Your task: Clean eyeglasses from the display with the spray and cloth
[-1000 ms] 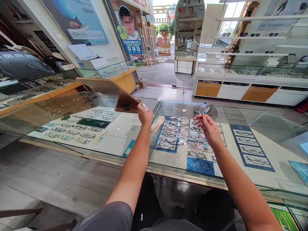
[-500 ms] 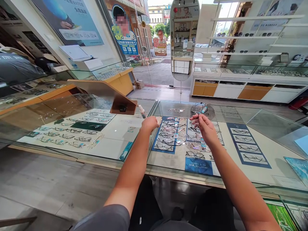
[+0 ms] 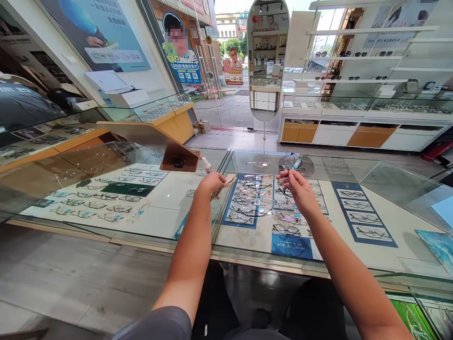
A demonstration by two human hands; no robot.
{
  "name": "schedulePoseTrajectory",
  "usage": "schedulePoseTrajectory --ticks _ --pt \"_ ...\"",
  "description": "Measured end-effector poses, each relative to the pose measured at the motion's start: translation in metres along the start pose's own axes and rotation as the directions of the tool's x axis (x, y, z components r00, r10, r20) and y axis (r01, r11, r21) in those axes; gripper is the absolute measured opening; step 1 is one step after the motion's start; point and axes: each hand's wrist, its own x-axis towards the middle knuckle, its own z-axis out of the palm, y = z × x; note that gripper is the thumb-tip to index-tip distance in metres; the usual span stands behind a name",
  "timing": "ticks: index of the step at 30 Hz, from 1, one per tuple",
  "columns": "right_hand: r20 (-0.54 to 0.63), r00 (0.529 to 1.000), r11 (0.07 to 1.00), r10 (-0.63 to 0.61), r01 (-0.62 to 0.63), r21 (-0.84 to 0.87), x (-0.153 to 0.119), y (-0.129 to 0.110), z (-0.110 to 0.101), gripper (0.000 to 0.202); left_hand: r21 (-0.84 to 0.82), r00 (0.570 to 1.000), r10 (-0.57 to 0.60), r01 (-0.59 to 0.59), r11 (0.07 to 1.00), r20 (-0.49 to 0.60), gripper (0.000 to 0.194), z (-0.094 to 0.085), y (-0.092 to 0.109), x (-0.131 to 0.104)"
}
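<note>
My left hand (image 3: 211, 182) is closed on a folded beige cloth (image 3: 230, 180), above the glass counter. Just behind that hand stands a small white spray bottle (image 3: 206, 164), its lower part hidden. In my right hand (image 3: 299, 188), fingertips pinch a dark, thin-framed pair of eyeglasses (image 3: 293, 162) with a light blue tag on a lens. The glasses are raised over the counter, and the fingers cover part of the frame. Below the glass, rows of eyeglass frames (image 3: 249, 200) lie on blue and white display cards between my hands.
The glass display counter (image 3: 247, 250) runs across in front of me. More frames (image 3: 120, 208) lie inside on the left, beside a brown wooden stand (image 3: 177, 160). Further off are an oval mirror (image 3: 268, 56), shelves of sunglasses and a seated person's grey clothing (image 3: 24, 101) at far left.
My left hand has shifted slightly left, and more of the cloth shows. My right hand and the glasses have moved little; the glasses' tilt differs slightly. The whole view has shifted a bit.
</note>
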Motion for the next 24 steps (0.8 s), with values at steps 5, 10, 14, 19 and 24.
schedulePoseTrajectory --ticks 5,10,14,19,24 --pt "0.005 1.000 1.000 -0.005 0.005 0.002 0.000 0.000 0.001 0.039 0.028 0.998 -0.002 0.003 1.000 -0.057 0.013 0.006 0.000 0.005" --pt "-0.006 1.000 0.999 0.001 -0.001 -0.037 -0.002 -0.002 0.002 0.042 0.076 0.990 -0.004 0.015 0.997 -0.139 0.025 0.021 0.006 0.013" --pt "0.004 1.000 1.000 0.002 -0.002 -0.025 -0.002 -0.003 0.003 0.041 0.070 0.988 -0.004 0.015 0.997 -0.156 0.035 0.023 0.008 0.013" --pt "0.008 1.000 1.000 -0.006 0.006 0.024 -0.001 -0.003 0.002 0.037 0.019 0.968 -0.031 0.037 0.999 -0.250 0.027 0.009 0.012 -0.001" --pt "-0.011 1.000 1.000 -0.025 0.025 0.000 0.000 -0.004 0.000 0.038 -0.386 0.926 -0.062 -0.094 0.918 -0.372 0.018 -0.005 0.020 -0.011"
